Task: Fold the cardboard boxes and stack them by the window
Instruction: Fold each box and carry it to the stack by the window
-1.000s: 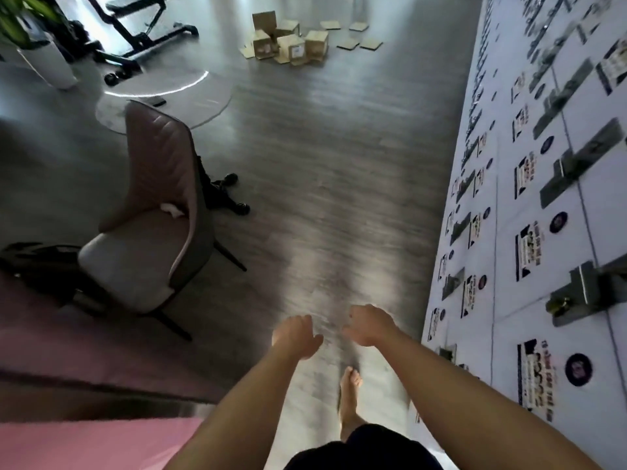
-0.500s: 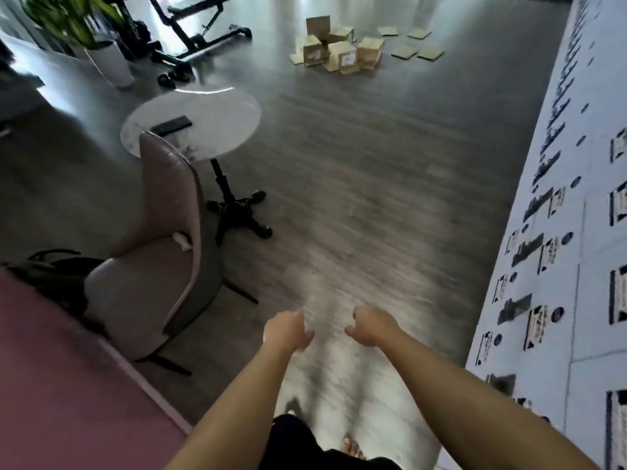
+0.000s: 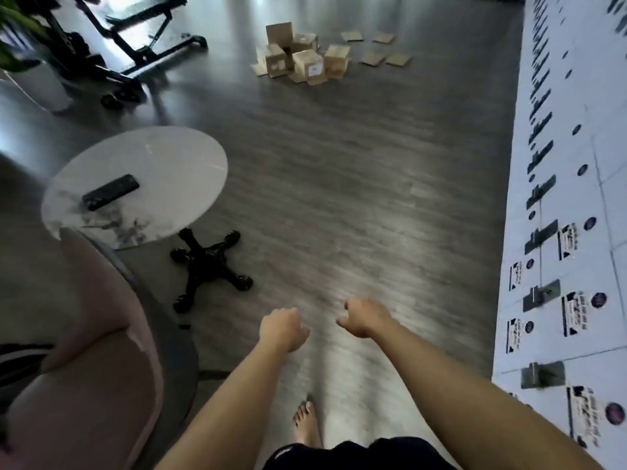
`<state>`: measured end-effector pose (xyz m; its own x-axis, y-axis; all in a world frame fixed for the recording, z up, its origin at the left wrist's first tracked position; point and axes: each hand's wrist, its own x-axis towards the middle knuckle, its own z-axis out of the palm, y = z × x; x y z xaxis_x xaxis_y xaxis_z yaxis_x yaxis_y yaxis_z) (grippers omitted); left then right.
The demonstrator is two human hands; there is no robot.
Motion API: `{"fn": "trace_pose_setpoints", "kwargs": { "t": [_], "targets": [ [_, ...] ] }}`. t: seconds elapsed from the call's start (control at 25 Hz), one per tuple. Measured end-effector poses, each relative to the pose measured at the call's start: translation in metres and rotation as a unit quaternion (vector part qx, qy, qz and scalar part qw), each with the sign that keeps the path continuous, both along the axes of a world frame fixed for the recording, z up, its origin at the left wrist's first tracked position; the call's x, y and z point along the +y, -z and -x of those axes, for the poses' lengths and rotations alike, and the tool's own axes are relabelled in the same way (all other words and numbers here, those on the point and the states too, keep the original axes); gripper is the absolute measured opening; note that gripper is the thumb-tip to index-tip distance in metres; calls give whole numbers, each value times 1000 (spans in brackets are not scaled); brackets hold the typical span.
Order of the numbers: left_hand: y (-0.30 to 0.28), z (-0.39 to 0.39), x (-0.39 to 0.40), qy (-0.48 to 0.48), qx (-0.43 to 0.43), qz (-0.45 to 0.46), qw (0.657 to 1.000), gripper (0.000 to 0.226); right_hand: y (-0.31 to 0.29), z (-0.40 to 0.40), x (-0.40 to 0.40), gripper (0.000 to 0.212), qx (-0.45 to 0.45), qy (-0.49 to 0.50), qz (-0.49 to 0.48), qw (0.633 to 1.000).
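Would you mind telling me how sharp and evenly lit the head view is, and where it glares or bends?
Head view: dim overall, with window glare on the floor top left; motion blur smears the wall panels and floorboards; wide-angle distortion curves the round table; the cardboard boxes are small but legible; both hands are soft-edged.

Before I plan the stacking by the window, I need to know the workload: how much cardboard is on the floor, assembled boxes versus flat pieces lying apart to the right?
Assembled boxes: 5 that I can tell apart in the blurry pile
Flat pieces lying apart to the right: 4
Total: 9
Both hands hold nothing.
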<state>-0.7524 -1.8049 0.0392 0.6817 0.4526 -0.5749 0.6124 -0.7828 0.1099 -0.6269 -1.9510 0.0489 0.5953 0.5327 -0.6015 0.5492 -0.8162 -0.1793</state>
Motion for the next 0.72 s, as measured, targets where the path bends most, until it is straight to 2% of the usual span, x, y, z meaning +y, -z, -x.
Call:
{"fn": "trace_pose_setpoints", "kwargs": {
  "t": [0.12,0.28,0.4,0.6,0.72],
  "targets": [
    [-8,-80,40,4,-16,5,1000,48,-11,-61,38,55,-2,15,-20,1000],
    [1,-189,64,27,-2,28,999,40,-2,-166,66,54,-11,40,10,999],
    [6,-267,88,30,3,17,999,42,6,-251,84,48,-2,38,26,999],
    [-6,-392,157,-24,-20,14,999,46,-6,-397,145,47,-9,-6,29,1000],
    [-8,-437,194,-67,-32,42,996,51,-11,-459,189,50,-19,-31,37,999]
  ]
}}
